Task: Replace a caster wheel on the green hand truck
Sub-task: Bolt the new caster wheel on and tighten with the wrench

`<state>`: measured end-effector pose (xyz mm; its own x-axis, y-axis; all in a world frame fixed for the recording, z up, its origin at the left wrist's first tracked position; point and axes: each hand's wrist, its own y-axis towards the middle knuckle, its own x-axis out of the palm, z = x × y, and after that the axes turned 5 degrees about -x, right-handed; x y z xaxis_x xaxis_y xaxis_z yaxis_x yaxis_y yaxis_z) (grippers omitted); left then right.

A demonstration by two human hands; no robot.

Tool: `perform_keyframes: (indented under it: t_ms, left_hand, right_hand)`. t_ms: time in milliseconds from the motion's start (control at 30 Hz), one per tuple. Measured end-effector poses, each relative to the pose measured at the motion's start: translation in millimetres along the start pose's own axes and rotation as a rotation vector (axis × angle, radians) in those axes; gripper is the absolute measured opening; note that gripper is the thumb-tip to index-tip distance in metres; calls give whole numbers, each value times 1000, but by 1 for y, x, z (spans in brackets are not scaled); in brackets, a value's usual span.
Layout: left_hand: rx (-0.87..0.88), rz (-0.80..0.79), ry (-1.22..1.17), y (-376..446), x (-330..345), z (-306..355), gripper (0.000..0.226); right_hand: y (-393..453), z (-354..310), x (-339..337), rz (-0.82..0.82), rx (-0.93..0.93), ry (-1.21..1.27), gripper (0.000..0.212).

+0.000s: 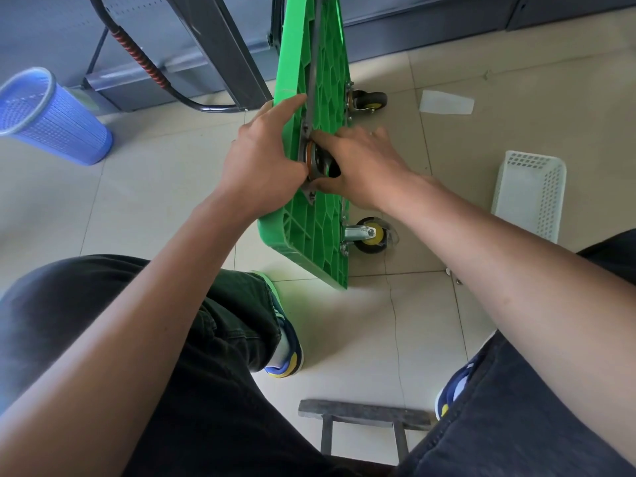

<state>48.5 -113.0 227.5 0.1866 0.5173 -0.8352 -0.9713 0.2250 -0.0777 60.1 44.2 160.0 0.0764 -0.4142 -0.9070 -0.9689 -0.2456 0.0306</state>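
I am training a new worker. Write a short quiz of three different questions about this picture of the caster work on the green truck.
1. True or false: the green hand truck lies flat on its wheels.
2. How many mounted casters show apart from the one under the hands?
3. What lies right of the truck? A) white basket B) red box C) ladder

Key:
1. False; it stands on edge.
2. Two: the far caster and the near caster.
3. A

The left hand steadies the deck; the right hand grips the middle caster.

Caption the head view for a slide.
Both hands, left and right, fit a caster wheel onto the upturned green hand truck.
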Motion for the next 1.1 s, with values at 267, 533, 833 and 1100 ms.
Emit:
perform_keyframes:
  t_ms: [267,533,833,1100]
  left_hand:
    - [-9,9,3,0,2,-1,85]
    - [-1,1,19,-1,1,-1,84]
    - [11,-10,33,3,2,-4,84]
    - [51,-16,65,4,1,-5,82]
  right_hand:
    - [-2,-4,-3,-26,1,-60,76]
    - [-4,-8,-5,-45,14,-85,75]
    - [-5,-4,-5,-23,0,-107,79]
    - [0,-4,-6,-21,-7,-110,79]
